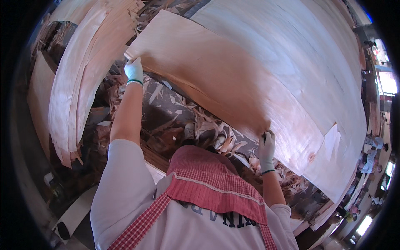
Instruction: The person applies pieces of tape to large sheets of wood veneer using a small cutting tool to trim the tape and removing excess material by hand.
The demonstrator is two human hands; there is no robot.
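Both gloved hands, left hand (134, 70) upper left and right hand (266, 146) centre right, pinch the near edge of the broad, thin, pale-brown wood veneer sheet (208, 71), likely light, floppy and easily split.

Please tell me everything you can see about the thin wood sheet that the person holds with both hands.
The veneer sheet is a large, very thin, pale wood panel with a pinkish-tan tone and faint grain. It tilts across the middle of the view, above a larger pile of veneer sheets. The gloved left hand grips its near left corner and the gloved right hand grips its lower edge. Its middle looks blurred. Wood scraps lie below it.
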